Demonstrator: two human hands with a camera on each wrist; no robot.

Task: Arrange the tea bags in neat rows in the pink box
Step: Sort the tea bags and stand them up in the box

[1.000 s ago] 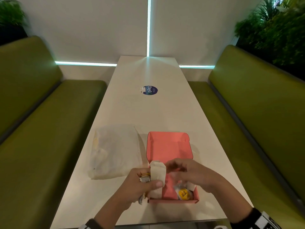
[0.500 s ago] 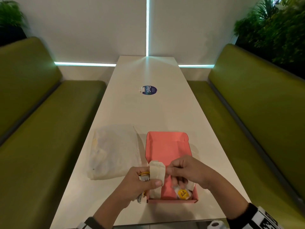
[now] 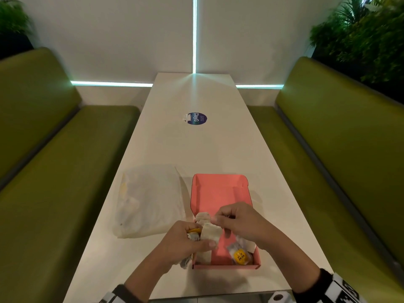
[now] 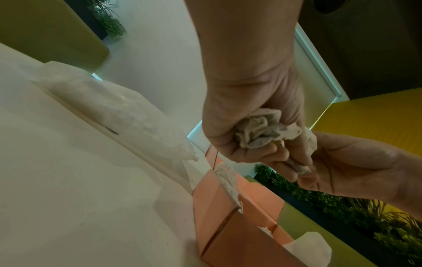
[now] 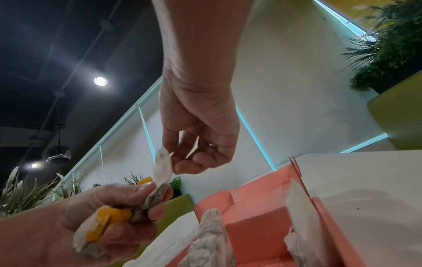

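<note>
Both hands are up over the near left corner of the pink box (image 3: 218, 193), which sits open on the white table (image 3: 196, 145) with its long axis running near to far. The left hand (image 3: 185, 241) has its fingers curled tight around a bunch of tea bags (image 4: 258, 131), crumpled white paper with yellow tags (image 5: 114, 216) poking out of the fist. One tea bag (image 3: 209, 232) stands up out of that bunch, long axis roughly upright, its top end pointing toward the right hand (image 3: 238, 221). That hand hovers just right of the left one, fingers curled, thumb and forefinger pinching at the top edge of the raised bag; the wrist view shows the fingertips (image 5: 169, 159) right at the paper.

Down in the box, another tea bag (image 3: 203, 256) leans against the left wall, long axis near to far. More bags lie in the near right corner, one with a round yellow tag (image 3: 239, 256) facing up; how they point is hard to tell.

Left of the box, touching nothing else, a translucent plastic bag (image 3: 148, 200) lies flat. Farther up the table sits a dark blue round sticker (image 3: 196, 118). Green benches (image 3: 54, 171) flank the table.
</note>
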